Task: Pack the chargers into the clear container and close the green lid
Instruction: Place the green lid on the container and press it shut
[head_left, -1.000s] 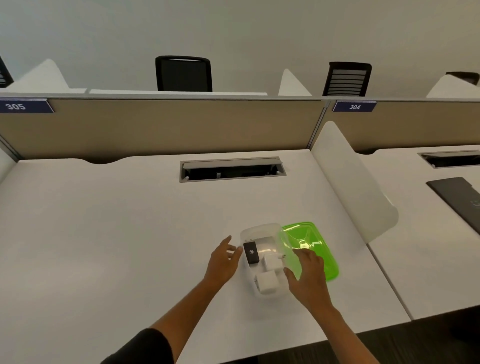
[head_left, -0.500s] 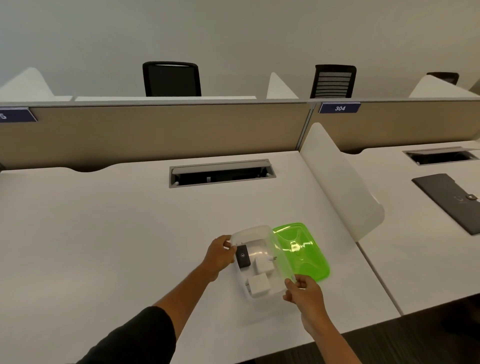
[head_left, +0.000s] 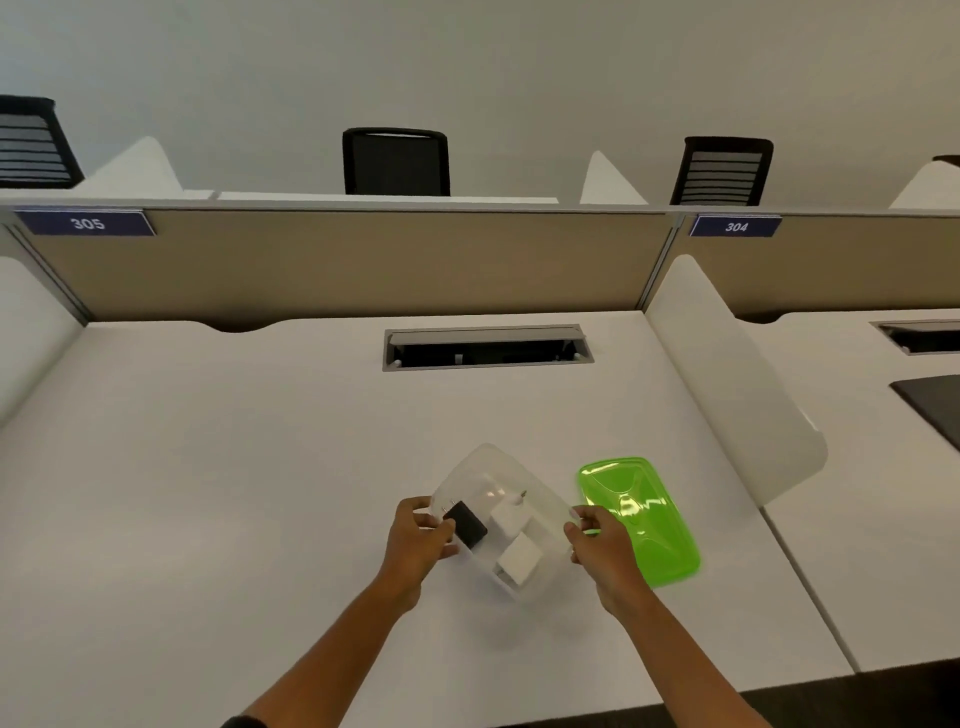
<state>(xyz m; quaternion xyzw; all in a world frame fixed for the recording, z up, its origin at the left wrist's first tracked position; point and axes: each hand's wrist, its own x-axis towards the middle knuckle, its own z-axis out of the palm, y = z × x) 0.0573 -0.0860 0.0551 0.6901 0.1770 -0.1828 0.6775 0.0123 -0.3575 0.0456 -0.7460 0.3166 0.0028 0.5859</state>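
The clear container (head_left: 483, 473) is held tilted above the white desk between both hands. My left hand (head_left: 418, 538) grips its left rim and my right hand (head_left: 597, 535) grips its right rim. Inside it lie a black charger (head_left: 466, 525) at the left, a white charger (head_left: 511, 517) in the middle and another white charger (head_left: 519, 560) nearer to me. The green lid (head_left: 641, 519) lies flat on the desk just right of the container, apart from it, partly behind my right hand.
A white curved divider (head_left: 737, 374) stands at the desk's right side. A cable slot (head_left: 488, 348) is set into the desk at the back. A dark flat pad (head_left: 935, 405) lies on the neighbouring desk at far right. Beige partitions close off the back.
Both hands closed on the container's rims and lifted and tilted it, moving it left off the green lid. The lid stayed on the desk.
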